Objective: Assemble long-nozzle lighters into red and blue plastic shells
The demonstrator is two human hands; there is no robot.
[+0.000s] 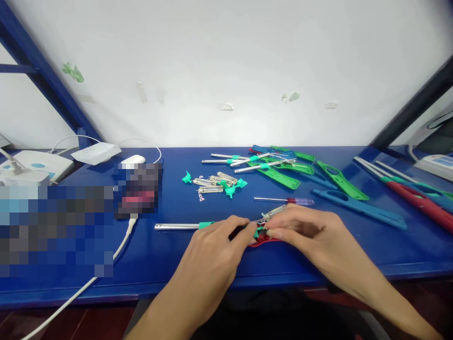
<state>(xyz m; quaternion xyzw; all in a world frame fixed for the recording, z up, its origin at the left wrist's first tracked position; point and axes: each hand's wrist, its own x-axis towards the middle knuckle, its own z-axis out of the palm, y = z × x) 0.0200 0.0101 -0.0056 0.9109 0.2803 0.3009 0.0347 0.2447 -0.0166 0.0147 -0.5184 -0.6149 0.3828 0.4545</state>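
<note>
Below frame centre, the red casing (264, 242) runs left-right, the left hand (219, 241) gripping it; the right hand (311, 229) equally near, its fingers' closure unclear.

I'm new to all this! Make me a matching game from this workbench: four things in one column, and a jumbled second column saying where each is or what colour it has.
Things:
1. Screwdriver
2. Red casing
3. Nearest metal tube
4. Thick white cable

Places and colours:
A. Sticks out leftward past the left hand
B. Hangs over the front edge of the blue table
C. Has a purplish handle
D. Shows between the left hand and the right hand

Right pairs: 1-C, 2-D, 3-A, 4-B
</note>
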